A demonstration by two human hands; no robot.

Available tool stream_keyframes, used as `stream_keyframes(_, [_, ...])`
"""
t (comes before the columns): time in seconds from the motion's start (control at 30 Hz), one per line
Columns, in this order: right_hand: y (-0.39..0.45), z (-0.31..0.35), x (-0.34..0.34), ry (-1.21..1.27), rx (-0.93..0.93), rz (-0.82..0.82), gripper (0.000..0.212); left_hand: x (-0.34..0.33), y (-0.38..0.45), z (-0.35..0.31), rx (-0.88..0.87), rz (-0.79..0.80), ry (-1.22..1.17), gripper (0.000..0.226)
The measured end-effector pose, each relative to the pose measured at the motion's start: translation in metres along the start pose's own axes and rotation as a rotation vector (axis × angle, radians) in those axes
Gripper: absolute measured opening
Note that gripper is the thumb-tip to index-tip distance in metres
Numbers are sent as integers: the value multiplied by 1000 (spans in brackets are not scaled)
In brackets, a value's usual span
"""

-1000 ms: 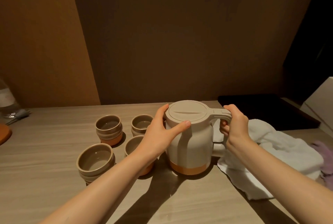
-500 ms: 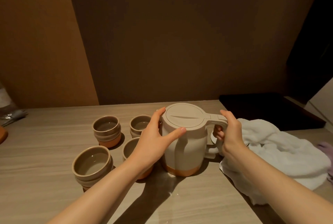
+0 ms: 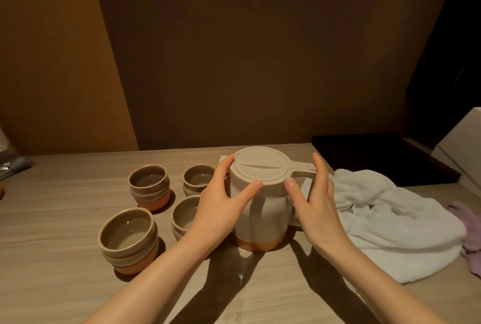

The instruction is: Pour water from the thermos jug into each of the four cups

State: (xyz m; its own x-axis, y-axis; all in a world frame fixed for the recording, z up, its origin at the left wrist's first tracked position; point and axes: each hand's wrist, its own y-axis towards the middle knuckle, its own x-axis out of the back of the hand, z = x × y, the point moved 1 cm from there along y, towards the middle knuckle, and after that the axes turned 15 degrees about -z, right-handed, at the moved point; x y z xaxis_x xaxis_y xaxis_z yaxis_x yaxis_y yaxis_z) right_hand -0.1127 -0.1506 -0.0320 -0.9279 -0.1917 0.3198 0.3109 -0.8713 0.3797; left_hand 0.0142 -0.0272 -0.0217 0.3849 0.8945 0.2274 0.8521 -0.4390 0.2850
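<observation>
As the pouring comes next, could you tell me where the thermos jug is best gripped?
Grip the thermos jug by its handle, which juts toward the white towel, coming in with the right hand from that side; the smooth round body offers poorer purchase.

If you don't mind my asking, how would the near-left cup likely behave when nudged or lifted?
The near-left cup looks like glazed ceramic, so probably stiff and breakable if dropped. Its squat body and wide base suggest it would slide rather than tip. It seems to hold water, which may slosh, and the wet patch on the table could ease sliding.
</observation>
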Motion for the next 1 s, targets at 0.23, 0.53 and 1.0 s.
stream_keyframes(0.23, [21, -1, -11, 18, 41, 23, 64, -8, 3, -3, -9, -45, -14, 71])
stream_keyframes(0.53, [38, -10, -25, 39, 60, 13, 63, -12, 10, -7, 0, -97, 12, 81])
stream_keyframes(1.0, [18, 12, 5, -13, -85, -69, 72, 16, -2, -9, 111, -7, 12, 77])
